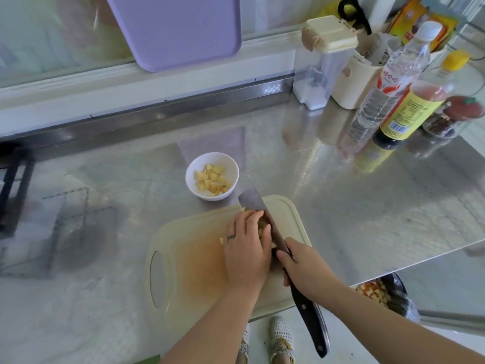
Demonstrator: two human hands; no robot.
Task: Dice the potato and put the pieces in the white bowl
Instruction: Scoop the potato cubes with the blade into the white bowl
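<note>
Right now everything I need sits in one tight cluster on the cream cutting board (pixel 189 248). My left hand (pixel 246 248) is cupped over the potato (pixel 263 224), fingers curled down around it and thumb tucked against the near side, so I see only slivers of yellow flesh past the fingertips. My right hand (pixel 301 266) is wrapped round the front of the knife (pixel 252 202) handle, with the black riveted end sticking out behind the wrist.

The relation that matters is the blade against the potato. The blade lies flush along the right side of the potato and touches the left hand's fingers, and its long axis runs from near-right to far-left. Its square tip points almost straight at the white bowl (pixel 231 164). That bowl stands on the desk (pixel 341 206) just beyond the board's far edge, close to the blade tip and already partly filled with diced pieces (pixel 212 179).

So the potato is trapped between hand and steel, and the bowl lies forward along the knife's own line. The left hand is the nearer one to the bowl. I judge the next move, cutting or scooping, should travel along that axis, and the fingertips sit uncomfortably near the edge.
</note>
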